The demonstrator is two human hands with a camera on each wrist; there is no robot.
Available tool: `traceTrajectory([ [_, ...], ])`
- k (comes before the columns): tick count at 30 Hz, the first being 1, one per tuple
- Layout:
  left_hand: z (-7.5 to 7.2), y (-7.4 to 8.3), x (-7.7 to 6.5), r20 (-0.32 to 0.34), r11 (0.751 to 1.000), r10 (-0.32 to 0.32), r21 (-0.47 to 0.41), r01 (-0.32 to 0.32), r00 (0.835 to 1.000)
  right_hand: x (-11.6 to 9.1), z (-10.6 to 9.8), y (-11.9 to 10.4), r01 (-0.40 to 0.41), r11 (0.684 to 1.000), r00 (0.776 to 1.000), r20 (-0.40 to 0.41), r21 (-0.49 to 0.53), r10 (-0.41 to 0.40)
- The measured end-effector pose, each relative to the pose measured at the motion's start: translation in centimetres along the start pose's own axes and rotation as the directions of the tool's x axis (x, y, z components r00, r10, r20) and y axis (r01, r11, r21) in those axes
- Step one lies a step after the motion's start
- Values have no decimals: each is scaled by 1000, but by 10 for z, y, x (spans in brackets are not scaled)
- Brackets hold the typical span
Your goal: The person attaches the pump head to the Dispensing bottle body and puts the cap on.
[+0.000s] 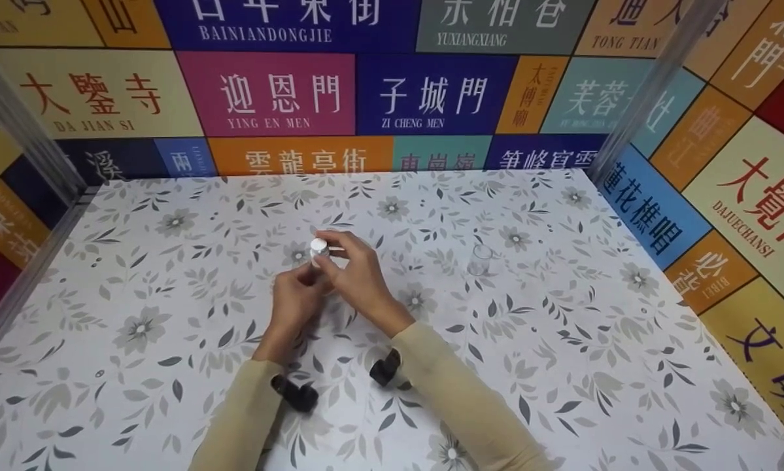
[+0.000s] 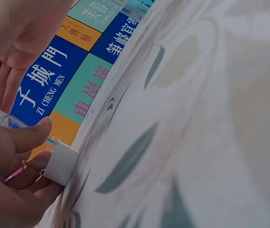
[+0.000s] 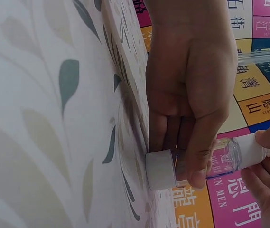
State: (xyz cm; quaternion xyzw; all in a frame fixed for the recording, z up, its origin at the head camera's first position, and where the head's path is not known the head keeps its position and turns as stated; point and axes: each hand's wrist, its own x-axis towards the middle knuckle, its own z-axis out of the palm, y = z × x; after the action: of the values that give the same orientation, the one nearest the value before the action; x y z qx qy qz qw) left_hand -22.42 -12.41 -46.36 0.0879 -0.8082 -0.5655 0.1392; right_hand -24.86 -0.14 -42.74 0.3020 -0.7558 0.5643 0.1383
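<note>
A small clear bottle [image 3: 222, 159] is held between both hands, with a white part at each end. My left hand [image 1: 293, 297] grips its body; the left thumb [image 3: 199, 178] presses along the side. Close to the tabletop is the lower white end [image 2: 61, 164], below the left fingers. At the top, my right hand [image 1: 360, 275] pinches the upper white piece [image 3: 251, 151] between thumb and fingers. From the head view, only the round white top [image 1: 320, 246] and a bit of clear wall show; the hands hide the rest.
To the right of the hands, a small clear cup-like piece [image 1: 480, 260] stands on the flower-patterned tabletop [image 1: 221, 399]. Colourful sign-covered walls [image 1: 267, 95] close off the back and sides. Clear posts [image 1: 653, 91] rise at the back corners.
</note>
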Motion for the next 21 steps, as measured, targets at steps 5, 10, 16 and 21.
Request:
traceTrajectory([
  [5, -1, 1, 0, 15, 1000, -24, 21, 23, 1000, 0, -1, 0, 0, 1000, 1000, 11, 12, 0],
  [10, -1, 1, 0, 4, 1000, -10, -1, 10, 1000, 1, 1, 2, 19, 1000, 1000, 16, -16, -19],
  [16, -2, 0, 0, -2, 998, 50, 48, -50, 999, 0, 1, 4, 41, 998, 999, -1, -49, -41],
  [21, -1, -1, -1, 4, 999, 41, 23, -41, 999, -1, 2, 2, 25, 1000, 1000, -1, -11, -25],
])
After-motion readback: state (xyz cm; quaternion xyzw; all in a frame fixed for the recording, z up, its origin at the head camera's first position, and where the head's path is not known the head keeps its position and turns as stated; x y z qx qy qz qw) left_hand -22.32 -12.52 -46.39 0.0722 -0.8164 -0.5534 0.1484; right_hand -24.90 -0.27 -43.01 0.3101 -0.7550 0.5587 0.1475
